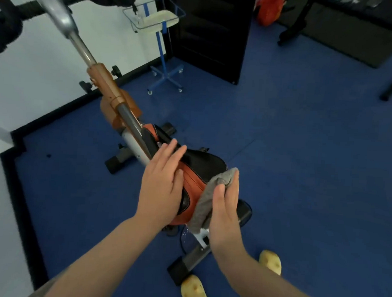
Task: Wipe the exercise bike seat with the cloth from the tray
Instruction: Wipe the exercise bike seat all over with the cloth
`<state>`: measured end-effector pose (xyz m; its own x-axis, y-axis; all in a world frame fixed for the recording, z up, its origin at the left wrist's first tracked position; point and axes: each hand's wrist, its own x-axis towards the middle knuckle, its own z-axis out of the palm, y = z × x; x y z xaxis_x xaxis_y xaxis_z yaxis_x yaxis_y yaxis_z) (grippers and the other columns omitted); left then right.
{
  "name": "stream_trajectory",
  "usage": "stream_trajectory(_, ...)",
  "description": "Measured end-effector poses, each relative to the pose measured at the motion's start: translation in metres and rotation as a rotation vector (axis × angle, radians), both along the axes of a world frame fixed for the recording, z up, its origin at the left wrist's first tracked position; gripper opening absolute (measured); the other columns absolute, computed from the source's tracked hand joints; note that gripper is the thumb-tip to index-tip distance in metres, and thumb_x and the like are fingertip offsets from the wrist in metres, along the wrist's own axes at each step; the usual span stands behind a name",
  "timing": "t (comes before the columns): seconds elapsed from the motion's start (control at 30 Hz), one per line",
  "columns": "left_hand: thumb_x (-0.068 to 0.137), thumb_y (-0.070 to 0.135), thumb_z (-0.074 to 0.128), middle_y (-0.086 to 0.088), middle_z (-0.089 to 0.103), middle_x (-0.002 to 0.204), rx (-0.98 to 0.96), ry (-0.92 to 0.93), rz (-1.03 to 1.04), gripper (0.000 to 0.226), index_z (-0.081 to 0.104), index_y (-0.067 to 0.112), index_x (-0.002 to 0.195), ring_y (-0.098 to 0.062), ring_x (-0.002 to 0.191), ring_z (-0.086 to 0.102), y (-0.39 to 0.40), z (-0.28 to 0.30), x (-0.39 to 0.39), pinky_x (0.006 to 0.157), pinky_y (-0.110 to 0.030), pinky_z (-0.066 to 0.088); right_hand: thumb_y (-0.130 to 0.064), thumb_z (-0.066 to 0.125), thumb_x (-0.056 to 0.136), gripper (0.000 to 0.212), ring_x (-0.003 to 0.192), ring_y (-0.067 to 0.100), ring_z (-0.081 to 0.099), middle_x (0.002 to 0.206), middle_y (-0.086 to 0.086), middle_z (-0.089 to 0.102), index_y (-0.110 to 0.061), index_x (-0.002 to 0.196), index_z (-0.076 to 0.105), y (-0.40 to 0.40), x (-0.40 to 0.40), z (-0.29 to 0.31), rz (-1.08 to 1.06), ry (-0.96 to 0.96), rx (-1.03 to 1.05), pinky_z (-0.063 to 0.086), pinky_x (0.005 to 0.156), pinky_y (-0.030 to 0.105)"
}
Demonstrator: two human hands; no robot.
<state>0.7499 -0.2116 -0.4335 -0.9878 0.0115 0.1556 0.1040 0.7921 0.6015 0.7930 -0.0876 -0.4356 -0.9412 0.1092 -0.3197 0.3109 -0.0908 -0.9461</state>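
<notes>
The exercise bike seat [194, 177] is orange and black and sits at the centre of the view, tilted towards me. My left hand [162, 183] lies flat on the seat's left side, fingers together and stretched forward, holding nothing. My right hand [224, 209] presses a grey cloth [207, 199] against the seat's right side, thumb on the cloth. The cloth hangs down along the seat's edge. The cream tray [159, 20] sits in a wire holder on a blue wheeled stand far back, with no cloth visible on it.
The bike's orange and silver frame [103, 84] runs up to the left towards black handlebars. A black cabinet [213, 33] stands behind the tray stand. The bike's rear foot bar [188, 261] lies just ahead of my yellow shoes [195, 291]. Blue floor spreads to the right.
</notes>
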Motion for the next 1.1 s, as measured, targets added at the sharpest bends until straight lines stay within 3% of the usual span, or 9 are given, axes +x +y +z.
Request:
stream_trajectory(0.17, 0.095, 0.02, 0.031, 0.017, 0.036, 0.147, 0.038, -0.032, -0.072, 0.044, 0.047, 0.031, 0.134, -0.001, 0.141, 0.019, 0.0, -0.007, -0.004, 0.118, -0.034, 0.008, -0.042, 0.023, 0.101, 0.049, 0.141, -0.002, 0.018, 0.156, -0.016, 0.022, -0.03, 0.149, 0.022, -0.002, -0.034, -0.007, -0.229, -0.007, 0.123, 0.015, 0.119, 0.03)
stream_trajectory(0.23, 0.095, 0.022, 0.03, 0.018, 0.038, 0.145, 0.04, -0.029, -0.079, 0.044, 0.048, 0.033, 0.133, -0.001, 0.14, 0.021, -0.003, -0.008, -0.004, 0.118, -0.035, 0.008, -0.036, 0.025, 0.102, 0.049, 0.143, -0.001, 0.014, 0.158, -0.014, 0.017, -0.028, 0.149, 0.019, -0.011, -0.029, -0.005, -0.246, 0.041, 0.192, 0.014, 0.12, 0.031)
stream_trajectory(0.33, 0.094, 0.022, 0.029, 0.017, 0.039, 0.145, 0.037, -0.022, -0.065, 0.044, 0.049, 0.032, 0.132, -0.001, 0.139, 0.023, -0.003, -0.009, -0.005, 0.118, -0.034, 0.009, -0.031, 0.027, 0.102, 0.053, 0.141, -0.009, -0.003, 0.155, -0.024, -0.006, -0.035, 0.148, 0.003, -0.022, -0.002, -0.003, -0.133, 0.084, 0.227, 0.004, 0.114, 0.016)
stream_trajectory(0.43, 0.094, 0.021, 0.03, 0.017, 0.04, 0.144, 0.038, -0.018, -0.054, 0.044, 0.049, 0.033, 0.132, 0.001, 0.139, 0.023, -0.003, -0.008, -0.005, 0.118, -0.032, 0.008, -0.031, 0.027, 0.102, 0.05, 0.142, -0.007, 0.001, 0.153, -0.024, -0.001, -0.035, 0.147, 0.005, -0.004, -0.011, -0.006, -0.032, 0.095, 0.211, 0.003, 0.107, 0.002)
stream_trajectory(0.57, 0.094, 0.022, 0.032, 0.017, 0.041, 0.144, 0.063, -0.026, -0.055, 0.043, 0.05, 0.034, 0.131, 0.001, 0.138, 0.024, -0.002, -0.008, -0.004, 0.118, -0.033, 0.008, -0.031, 0.027, 0.102, 0.052, 0.143, -0.005, 0.007, 0.159, -0.016, 0.008, -0.028, 0.151, 0.01, 0.014, -0.027, -0.008, -0.002, 0.032, 0.13, 0.007, 0.119, 0.023)
stream_trajectory(0.73, 0.095, 0.023, 0.032, 0.019, 0.04, 0.144, 0.062, -0.031, -0.043, 0.042, 0.05, 0.034, 0.131, 0.004, 0.138, 0.022, -0.002, -0.006, -0.004, 0.118, -0.031, 0.007, -0.034, 0.029, 0.1, 0.057, 0.134, -0.022, -0.009, 0.154, -0.027, -0.014, -0.041, 0.144, -0.006, -0.006, 0.012, -0.007, 0.036, 0.106, 0.122, 0.0, 0.107, 0.003)
stream_trajectory(0.87, 0.094, 0.021, 0.034, 0.017, 0.042, 0.143, 0.094, -0.027, -0.044, 0.041, 0.051, 0.034, 0.13, 0.004, 0.137, 0.024, -0.003, -0.008, -0.003, 0.117, -0.028, 0.007, -0.032, 0.025, 0.102, 0.054, 0.142, -0.008, 0.0, 0.159, -0.017, -0.001, -0.029, 0.15, 0.002, 0.011, -0.022, -0.012, -0.012, 0.049, 0.112, 0.005, 0.12, 0.024)
stream_trajectory(0.93, 0.094, 0.021, 0.035, 0.016, 0.043, 0.143, 0.099, -0.025, -0.044, 0.041, 0.052, 0.034, 0.129, 0.003, 0.137, 0.025, -0.004, -0.008, -0.004, 0.117, -0.029, 0.007, -0.031, 0.027, 0.102, 0.055, 0.143, -0.007, 0.001, 0.159, -0.018, -0.001, -0.03, 0.151, 0.0, 0.005, -0.015, -0.009, -0.028, 0.067, 0.11, 0.006, 0.12, 0.027)
stream_trajectory(1.1, 0.095, 0.022, 0.032, 0.016, 0.043, 0.144, 0.09, -0.033, -0.046, 0.042, 0.052, 0.031, 0.13, 0.002, 0.137, 0.025, -0.005, -0.007, -0.005, 0.118, -0.031, 0.007, -0.021, 0.036, 0.101, 0.069, 0.134, -0.02, 0.008, 0.152, -0.028, -0.007, -0.034, 0.147, -0.013, -0.023, 0.025, -0.005, -0.052, 0.021, -0.1, 0.015, 0.105, -0.002)
